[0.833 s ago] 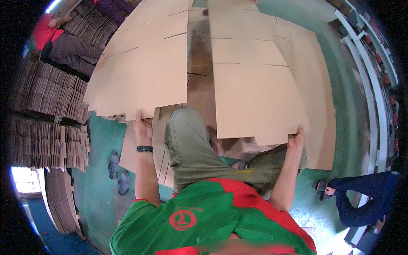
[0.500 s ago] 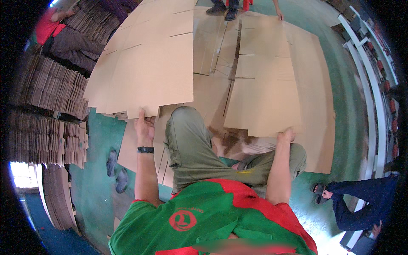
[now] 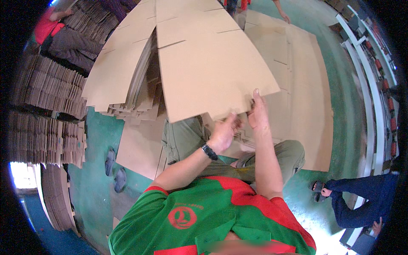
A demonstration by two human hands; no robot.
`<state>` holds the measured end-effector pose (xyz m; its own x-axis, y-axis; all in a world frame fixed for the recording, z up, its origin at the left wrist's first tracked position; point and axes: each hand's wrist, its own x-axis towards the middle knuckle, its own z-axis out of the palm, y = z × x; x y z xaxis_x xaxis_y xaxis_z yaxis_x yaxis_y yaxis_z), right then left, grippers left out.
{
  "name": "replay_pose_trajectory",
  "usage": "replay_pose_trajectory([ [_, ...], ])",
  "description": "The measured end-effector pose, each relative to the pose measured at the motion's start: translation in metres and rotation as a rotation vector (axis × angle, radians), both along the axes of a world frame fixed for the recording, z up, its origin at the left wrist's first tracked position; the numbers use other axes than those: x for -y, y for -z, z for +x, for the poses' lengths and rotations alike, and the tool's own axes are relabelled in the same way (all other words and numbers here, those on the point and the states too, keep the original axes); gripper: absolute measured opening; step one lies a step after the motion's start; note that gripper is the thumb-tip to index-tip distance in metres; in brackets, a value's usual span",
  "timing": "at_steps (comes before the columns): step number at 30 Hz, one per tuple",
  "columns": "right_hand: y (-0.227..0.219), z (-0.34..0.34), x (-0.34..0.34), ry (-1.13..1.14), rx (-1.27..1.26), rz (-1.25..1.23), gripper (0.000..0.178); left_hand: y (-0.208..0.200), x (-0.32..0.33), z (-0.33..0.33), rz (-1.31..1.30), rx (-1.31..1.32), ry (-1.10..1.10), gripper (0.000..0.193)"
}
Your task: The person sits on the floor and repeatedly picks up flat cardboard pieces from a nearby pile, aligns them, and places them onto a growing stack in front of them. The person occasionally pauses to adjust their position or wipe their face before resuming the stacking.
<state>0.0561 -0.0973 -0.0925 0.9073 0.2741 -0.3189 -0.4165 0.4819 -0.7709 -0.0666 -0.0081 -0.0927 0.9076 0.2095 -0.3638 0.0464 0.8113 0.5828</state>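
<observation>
- Workshop with a green floor (image 3: 95,140), bundles of cardboard (image 3: 46,138) packed along the left side and a pale metal frame (image 3: 363,80) running down the right.
- A big base cardboard (image 3: 316,123) lies on the floor, its right edge bowed by the fisheye. The person sits at its near edge, legs bent in olive trousers (image 3: 182,138).
- Main thing is the lifted cardboard sheet (image 3: 208,68), slotted and tilted, up over the middle of the base cardboard, with its near edge above the person's legs.
- Left hand (image 3: 225,134), the one with the black watch (image 3: 209,151), is pinching the tab on the sheet's near edge. A bit blurry.
- Right hand (image 3: 257,112) is just beside it, thumb up against the sheet near its right corner. Can't tell if the fingers are closed on it.
- Fanned pile of sheets (image 3: 117,74) by the base cardboard's left edge, another slotted sheet (image 3: 270,70) flat toward the right edge.
- Co-worker's hand (image 3: 285,17) near the far edge.
- Dark shoes (image 3: 120,180) on the floor, off the near left corner.
</observation>
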Motion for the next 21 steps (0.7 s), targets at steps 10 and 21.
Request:
replay_pose_trajectory([
  [10, 0.093, 0.055, 0.161, 0.375, -0.18, -0.033, 0.048, -0.04, -0.195, -0.101, 0.904, 0.003, -0.084, 0.027],
  [21, 0.161, 0.047, 0.173, 0.766, -0.312, -0.391, 0.048, -0.015, -0.382, -0.12, 2.347, -0.923, -0.196, 0.047],
])
